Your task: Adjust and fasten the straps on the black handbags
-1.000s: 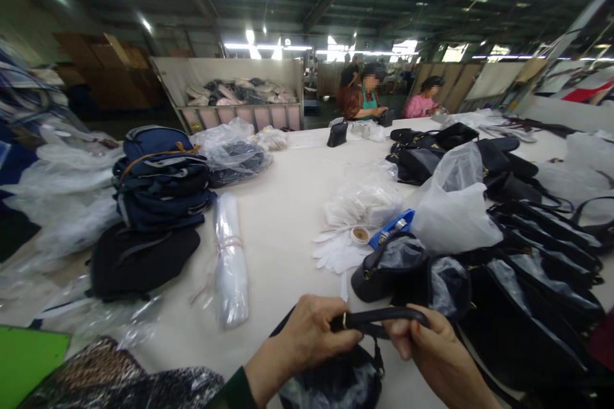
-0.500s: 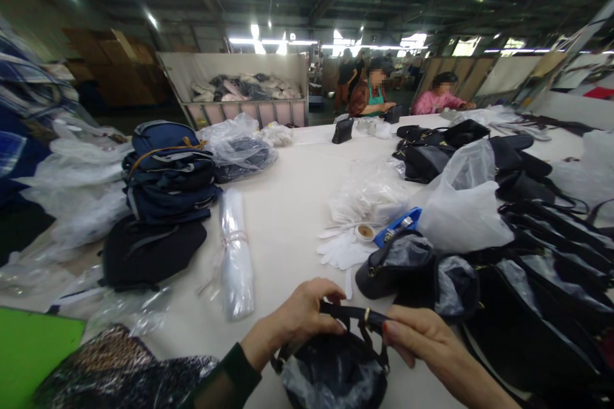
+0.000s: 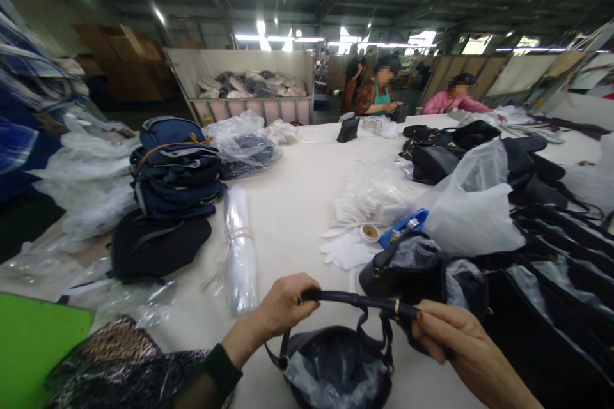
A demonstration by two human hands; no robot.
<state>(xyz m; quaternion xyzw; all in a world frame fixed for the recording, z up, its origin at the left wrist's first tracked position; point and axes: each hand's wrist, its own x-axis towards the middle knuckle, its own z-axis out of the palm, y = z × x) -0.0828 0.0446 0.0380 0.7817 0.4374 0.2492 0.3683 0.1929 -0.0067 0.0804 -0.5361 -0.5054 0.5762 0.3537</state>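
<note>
A black handbag [image 3: 330, 367] stands with its mouth up at the bottom middle, and clear plastic lies inside it. Its black strap [image 3: 350, 298] is stretched sideways above the bag. My left hand [image 3: 288, 303] is closed on the strap's left end, thumb and fingers pinching it. On the right, my right hand [image 3: 448, 332] is closed on the strap beside a gold-coloured ring [image 3: 396, 308]. The bag's lower part runs out of the picture.
More black bags [image 3: 407, 265] crowd the right, around a white plastic bag [image 3: 472, 204]. White gloves [image 3: 348, 249] and a tape roll [image 3: 369, 232] lie mid-table. Left are stacked navy backpacks [image 3: 177, 166] and a roll of clear plastic [image 3: 240, 249]. Two people sit across the table.
My hands have moved apart, and the strap between them is now drawn out longer and straighter. The view has shifted slightly to the left.
</note>
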